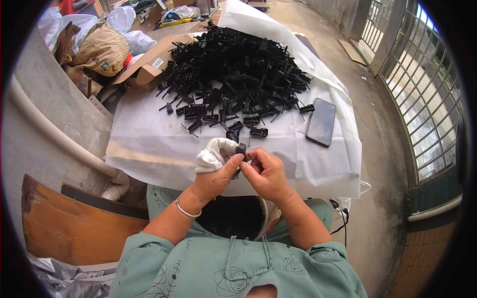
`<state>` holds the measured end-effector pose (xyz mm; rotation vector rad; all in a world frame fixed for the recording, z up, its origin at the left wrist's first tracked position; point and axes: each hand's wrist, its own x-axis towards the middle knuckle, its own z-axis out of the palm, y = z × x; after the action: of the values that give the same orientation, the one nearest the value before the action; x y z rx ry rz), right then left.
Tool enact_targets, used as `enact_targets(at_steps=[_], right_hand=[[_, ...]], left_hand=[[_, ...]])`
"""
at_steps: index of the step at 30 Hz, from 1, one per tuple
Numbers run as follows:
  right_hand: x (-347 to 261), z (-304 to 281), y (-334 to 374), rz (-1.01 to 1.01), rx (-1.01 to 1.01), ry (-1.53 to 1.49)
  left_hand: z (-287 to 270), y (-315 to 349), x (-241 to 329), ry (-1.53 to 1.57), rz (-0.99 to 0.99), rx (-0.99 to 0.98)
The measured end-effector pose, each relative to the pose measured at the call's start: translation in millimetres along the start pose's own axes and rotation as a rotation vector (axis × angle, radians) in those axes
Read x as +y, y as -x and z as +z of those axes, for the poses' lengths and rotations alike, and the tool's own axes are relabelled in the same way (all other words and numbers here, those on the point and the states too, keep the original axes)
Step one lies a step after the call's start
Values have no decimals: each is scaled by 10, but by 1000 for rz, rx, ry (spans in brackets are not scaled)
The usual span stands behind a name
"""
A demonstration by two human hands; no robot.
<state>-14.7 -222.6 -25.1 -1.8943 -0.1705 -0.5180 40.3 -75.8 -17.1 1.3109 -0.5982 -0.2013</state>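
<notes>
My left hand (pixel 216 180) is closed on a small black plastic part (pixel 241 149), gripped between the bare thumb and fingers that a white cloth (pixel 216 153) covers. From the other side, my right hand (pixel 269 175) meets it with thumb and fingertips pinched together against the part. Whatever sits between the right fingertips is too small and hidden to name. Just beyond both hands lies a big pile of similar black plastic parts (pixel 238 74), many with thin pins sticking out. A few loose ones, such as a black clip-like piece (pixel 259 132), lie at its near edge.
White sheeting (pixel 149 144) covers the table. A dark phone (pixel 322 122) lies at the right, a cardboard box (pixel 149 64) at the far left. Below my hands, a bucket (pixel 269 217) with a dark inside stands between my knees. A pipe (pixel 59 131) runs along the left wall.
</notes>
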Motion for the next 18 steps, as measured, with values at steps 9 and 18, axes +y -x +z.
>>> enact_targets(at_steps=[9, 18], right_hand=[[-143, 19, 29, -365, -23, 155], [-64, 25, 21, -49, 107, 68]], left_hand=[[-29, 72, 24, -51, -157, -49], [23, 186, 202, -61, -270, -134]])
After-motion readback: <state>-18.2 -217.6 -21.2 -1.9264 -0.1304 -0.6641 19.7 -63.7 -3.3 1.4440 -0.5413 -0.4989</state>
